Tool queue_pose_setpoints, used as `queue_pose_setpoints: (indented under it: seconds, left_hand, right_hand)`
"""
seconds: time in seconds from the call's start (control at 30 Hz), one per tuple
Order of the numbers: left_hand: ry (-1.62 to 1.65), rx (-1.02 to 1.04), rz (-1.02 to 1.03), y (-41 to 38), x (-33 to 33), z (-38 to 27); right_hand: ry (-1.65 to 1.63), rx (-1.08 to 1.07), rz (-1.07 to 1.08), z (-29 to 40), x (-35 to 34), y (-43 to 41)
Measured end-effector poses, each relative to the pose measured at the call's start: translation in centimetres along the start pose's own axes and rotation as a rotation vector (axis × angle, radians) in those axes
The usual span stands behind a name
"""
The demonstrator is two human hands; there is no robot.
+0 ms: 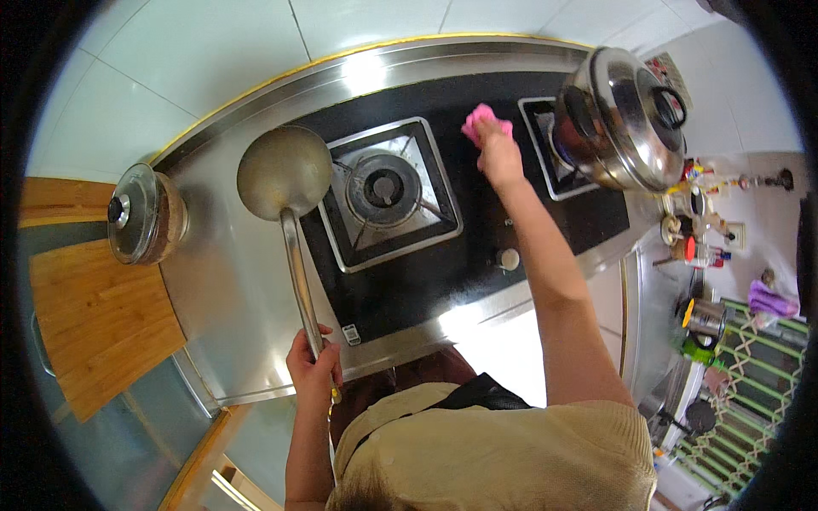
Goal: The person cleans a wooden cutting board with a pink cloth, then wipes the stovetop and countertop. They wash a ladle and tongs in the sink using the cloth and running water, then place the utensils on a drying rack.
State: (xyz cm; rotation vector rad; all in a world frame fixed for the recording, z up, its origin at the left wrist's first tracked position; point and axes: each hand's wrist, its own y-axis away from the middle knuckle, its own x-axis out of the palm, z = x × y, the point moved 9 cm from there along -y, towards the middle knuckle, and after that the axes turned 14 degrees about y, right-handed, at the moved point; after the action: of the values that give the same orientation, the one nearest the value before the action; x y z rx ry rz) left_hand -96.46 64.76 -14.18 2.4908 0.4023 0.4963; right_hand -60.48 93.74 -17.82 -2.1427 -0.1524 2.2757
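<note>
My left hand (314,364) grips the long metal handle of a large wok ladle (285,169). The ladle's round bowl is over the steel counter, beside the left burner (383,188) of a black gas stove (409,297). My right arm reaches across the stove, and my right hand (500,154) presses a bunched pink cloth (484,122) on the black surface between the two burners. Part of the cloth lies hidden beneath my fingers. Just right of that hand, a lidded stainless steel pot (607,124) stands on the right burner.
A glass-lidded pot (148,214) sits on the left of the steel counter (217,306), near a wooden cutting board (105,326). A control knob (509,259) is at the stove's front, close to my right forearm. Bottles and jars (693,246) crowd the far right.
</note>
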Motion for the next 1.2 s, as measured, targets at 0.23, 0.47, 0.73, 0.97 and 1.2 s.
queue_pose_setpoints:
  seconds: [0.23,0.47,0.73,0.97,1.2]
  left_hand:
    - [0.187,-0.05,-0.114,-1.2,-0.2,0.2]
    - [0.265,0.007,-0.26,-1.3,-2.9,-0.9]
    - [0.293,0.085,-0.313,0.7,-5.7,-1.3]
    - [0.357,0.11,-0.25,3.6,-8.1,-1.9]
    - [0.262,0.13,-0.067,5.8,-9.9,-3.2]
  right_hand:
    - [-0.678,0.749,0.017,-2.2,-0.5,-12.3]
    - [0.567,-0.068,0.364,12.3,3.5,-16.1]
    - [0.429,-0.58,0.204,37.9,4.2,-10.0]
    - [0.107,-0.456,-0.054,40.8,6.1,-0.3]
    - [0.18,-0.572,0.065,38.0,1.8,19.3]
